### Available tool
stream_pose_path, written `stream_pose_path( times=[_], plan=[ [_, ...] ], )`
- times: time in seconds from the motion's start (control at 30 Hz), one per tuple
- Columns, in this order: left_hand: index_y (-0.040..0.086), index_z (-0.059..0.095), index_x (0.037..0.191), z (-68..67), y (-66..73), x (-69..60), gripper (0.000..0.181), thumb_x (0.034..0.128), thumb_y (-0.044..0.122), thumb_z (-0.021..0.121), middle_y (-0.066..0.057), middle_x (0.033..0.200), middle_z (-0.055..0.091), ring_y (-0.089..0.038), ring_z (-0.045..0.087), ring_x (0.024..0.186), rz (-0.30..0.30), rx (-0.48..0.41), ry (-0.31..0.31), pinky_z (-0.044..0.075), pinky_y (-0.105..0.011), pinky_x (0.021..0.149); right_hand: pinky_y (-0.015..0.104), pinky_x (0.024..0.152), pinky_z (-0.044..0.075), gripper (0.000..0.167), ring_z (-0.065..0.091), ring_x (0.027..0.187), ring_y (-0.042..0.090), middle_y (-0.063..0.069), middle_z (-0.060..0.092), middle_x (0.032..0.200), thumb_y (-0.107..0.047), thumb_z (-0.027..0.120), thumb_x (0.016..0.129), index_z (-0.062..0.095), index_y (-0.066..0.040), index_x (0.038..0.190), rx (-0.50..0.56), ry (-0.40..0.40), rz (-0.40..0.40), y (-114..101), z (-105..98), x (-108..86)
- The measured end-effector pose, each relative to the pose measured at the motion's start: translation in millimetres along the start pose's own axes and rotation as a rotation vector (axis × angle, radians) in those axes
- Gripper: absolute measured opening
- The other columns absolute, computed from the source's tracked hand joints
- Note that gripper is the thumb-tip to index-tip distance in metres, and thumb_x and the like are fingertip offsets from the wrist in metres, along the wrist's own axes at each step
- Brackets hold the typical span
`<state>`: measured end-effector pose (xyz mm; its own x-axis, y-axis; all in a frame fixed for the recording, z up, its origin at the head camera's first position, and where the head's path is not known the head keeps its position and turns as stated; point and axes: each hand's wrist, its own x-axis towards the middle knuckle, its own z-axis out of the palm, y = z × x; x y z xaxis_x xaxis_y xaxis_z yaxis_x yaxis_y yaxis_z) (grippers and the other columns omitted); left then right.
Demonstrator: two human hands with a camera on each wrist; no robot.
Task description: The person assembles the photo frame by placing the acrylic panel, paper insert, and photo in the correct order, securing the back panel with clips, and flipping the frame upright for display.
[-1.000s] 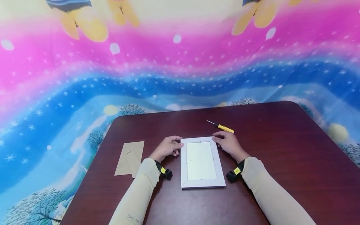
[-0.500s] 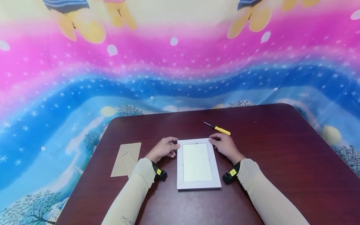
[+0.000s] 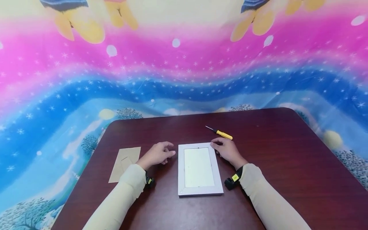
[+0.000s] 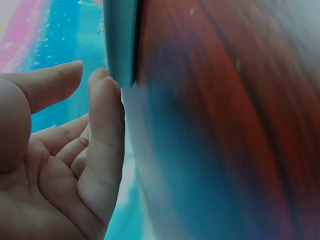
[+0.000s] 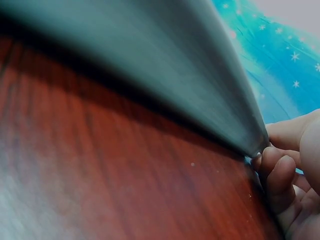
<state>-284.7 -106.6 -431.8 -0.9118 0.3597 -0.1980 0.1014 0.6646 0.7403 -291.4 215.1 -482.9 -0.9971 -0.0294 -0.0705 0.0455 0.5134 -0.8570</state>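
Note:
A white picture frame lies flat on the table, its pale pane showing inside the border. My right hand pinches the far right corner, thumb on top; the right wrist view shows the fingertips at the frame's edge. Left of the frame, my left hand is apart from it, fingers relaxed and thumb spread; in the left wrist view the left hand holds nothing beside the frame's side. A brown backing board with a stand leg lies further left, partly hidden by my left sleeve.
A screwdriver with a yellow handle lies beyond the frame, just past my right hand. The dark red-brown table has rounded far corners. A printed cloth hangs behind it.
My left hand has let go of the frame's far left corner and moved left toward the backing board. The right hand stays at its corner. The head view has shifted slightly.

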Motion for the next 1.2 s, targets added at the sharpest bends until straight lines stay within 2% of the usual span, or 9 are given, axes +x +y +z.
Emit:
stream_pose_path(
  times=[0.33, 0.5, 0.6, 0.73, 0.93, 1.2],
  plan=[
    [0.009, 0.058, 0.132, -29.8, -1.3, -26.4, 0.045, 0.0928, 0.027, 0.069, -0.003, 0.084, 0.063, -0.017, 0.061, 0.062, -0.019, 0.234, 0.064, 0.053, -0.032, 0.060, 0.037, 0.055, 0.050, 0.025, 0.057, 0.061, 0.026, 0.008, 0.062, 0.077, -0.032, 0.065, 0.096, 0.069, -0.016, 0.115, -0.004, 0.015, -0.020, -5, 3, -1.3],
    [0.009, 0.058, 0.132, -47.2, -6.2, -38.6, 0.045, 0.0933, 0.029, 0.068, -0.002, 0.093, 0.064, -0.015, 0.062, 0.076, -0.009, 0.360, 0.090, 0.053, -0.037, 0.069, 0.037, 0.055, 0.051, 0.026, 0.057, 0.062, 0.026, 0.008, 0.062, 0.078, -0.033, 0.065, 0.095, 0.069, -0.016, 0.115, -0.005, 0.007, -0.019, -4, 5, 0.1],
    [0.008, 0.058, 0.133, -55.2, -12.0, -45.4, 0.046, 0.0933, 0.029, 0.068, -0.003, 0.099, 0.065, -0.016, 0.062, 0.084, -0.012, 0.386, 0.103, 0.054, -0.040, 0.074, 0.037, 0.056, 0.051, 0.028, 0.057, 0.064, 0.026, 0.008, 0.062, 0.081, -0.035, 0.064, 0.096, 0.068, -0.016, 0.116, -0.012, 0.004, -0.017, -1, 3, 1.3],
    [0.007, 0.058, 0.133, -63.9, -22.0, -53.8, 0.046, 0.0935, 0.029, 0.067, -0.003, 0.098, 0.066, -0.016, 0.063, 0.084, -0.027, 0.404, 0.111, 0.055, -0.040, 0.074, 0.037, 0.056, 0.051, 0.027, 0.057, 0.066, 0.026, 0.008, 0.062, 0.083, -0.034, 0.065, 0.095, 0.068, -0.017, 0.115, -0.014, 0.006, -0.013, 3, 2, 2.1],
    [0.005, 0.057, 0.133, -77.5, -38.7, -65.5, 0.047, 0.0934, 0.029, 0.067, -0.004, 0.095, 0.066, -0.018, 0.063, 0.084, -0.088, 0.431, 0.124, 0.054, -0.043, 0.074, 0.037, 0.055, 0.050, 0.029, 0.057, 0.065, 0.025, 0.008, 0.063, 0.082, -0.035, 0.063, 0.096, 0.067, -0.015, 0.116, -0.002, -0.023, -0.026, 4, 4, 1.6],
    [0.003, 0.054, 0.134, -89.8, -61.9, -70.0, 0.051, 0.0917, 0.028, 0.069, -0.003, 0.091, 0.064, -0.018, 0.061, 0.082, -0.114, 0.417, 0.130, 0.053, -0.042, 0.071, 0.039, 0.054, 0.050, 0.023, 0.056, 0.061, 0.028, 0.010, 0.061, 0.077, -0.034, 0.064, 0.096, 0.068, -0.017, 0.111, 0.005, 0.010, -0.023, 3, 3, 0.8]
  ],
)
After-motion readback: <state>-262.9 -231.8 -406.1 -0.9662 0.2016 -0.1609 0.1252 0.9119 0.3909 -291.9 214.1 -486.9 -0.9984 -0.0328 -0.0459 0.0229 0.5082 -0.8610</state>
